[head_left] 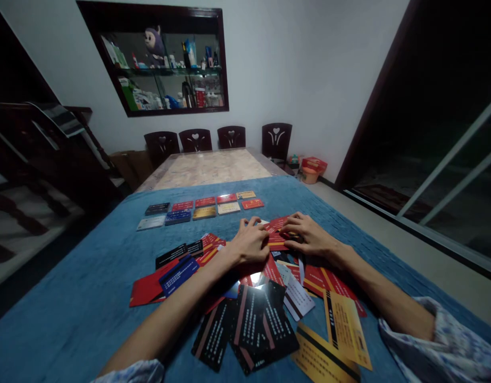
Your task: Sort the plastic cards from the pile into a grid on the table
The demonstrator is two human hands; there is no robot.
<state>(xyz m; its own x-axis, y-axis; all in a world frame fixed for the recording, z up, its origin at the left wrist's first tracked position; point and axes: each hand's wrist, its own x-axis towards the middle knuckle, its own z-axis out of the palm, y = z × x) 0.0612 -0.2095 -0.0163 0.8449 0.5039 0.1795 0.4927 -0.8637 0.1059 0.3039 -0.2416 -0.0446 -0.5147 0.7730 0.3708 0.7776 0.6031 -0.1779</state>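
Loose cards (265, 319) crowd the blue cloth (77, 287)

We see our left hand (251, 240) half curled, fingertips bent down at the heap's far side; we cannot tell whether it grips a card. Our right hand (305, 232) is partly open, fingers apart over red cards (277, 242); whether it pinches one, we cannot tell. The heap lies under and between our arms, and our left forearm (191, 298) crosses it, hiding some cards. Nearest us, black cards (215, 335) overlap, with two gold cards (344, 324) just beside. Beyond our left hand, two rows (204, 213) of cards, five across, lie apart from the heap. Past the cloth, we see the surface's (221, 167) patterned far end, four chairs (267, 139) and a wall cabinet (225, 64); a bucket (310, 176) sits on the floor rightward.
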